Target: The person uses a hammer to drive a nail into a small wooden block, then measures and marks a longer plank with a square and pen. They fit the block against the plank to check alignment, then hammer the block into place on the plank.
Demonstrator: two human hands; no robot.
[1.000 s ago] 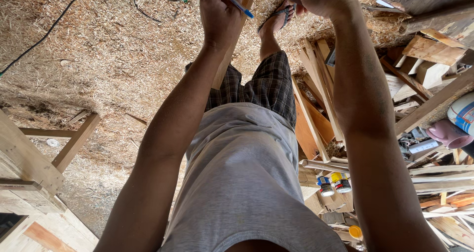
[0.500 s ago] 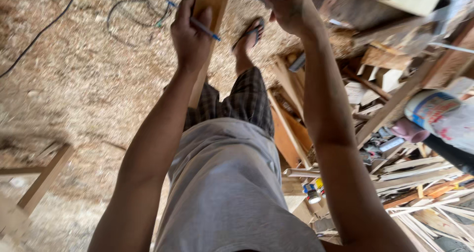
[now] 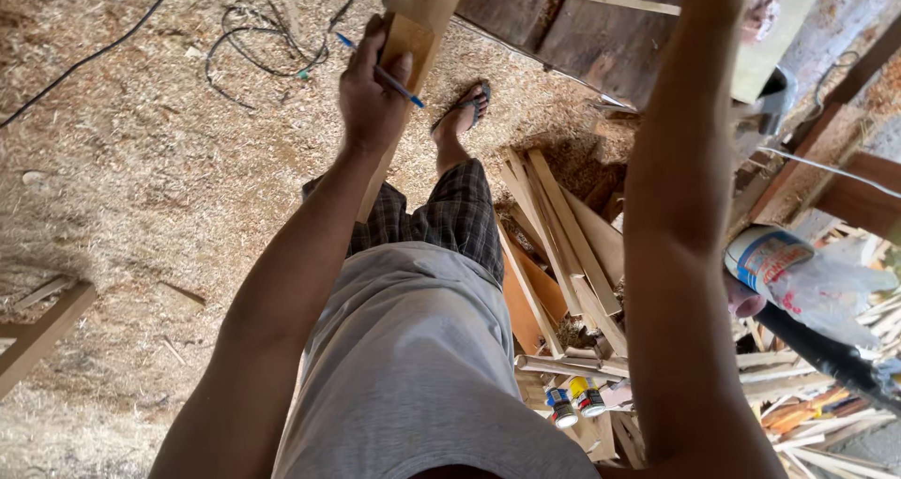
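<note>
My left hand (image 3: 372, 92) grips a long narrow wooden board (image 3: 420, 29) that slants down past my leg, and a blue pen (image 3: 383, 74) lies across its fingers. My right arm reaches up at the right; my right hand is above the top edge of the view and hidden. My foot in a sandal (image 3: 464, 111) stands on the sawdust-covered floor below the board.
Black cables (image 3: 263, 38) lie on the sawdust floor. A heap of wood strips (image 3: 563, 244) and small glue bottles (image 3: 576, 402) sit at the lower right. A dark workbench (image 3: 601, 29) crosses the top. A wooden frame (image 3: 38, 334) stands at left. A labelled can (image 3: 765, 258) is at right.
The view has tilted down and shifted right; my left hand with board and pen now sits lower in view, and my right hand has gone out of the top edge.
</note>
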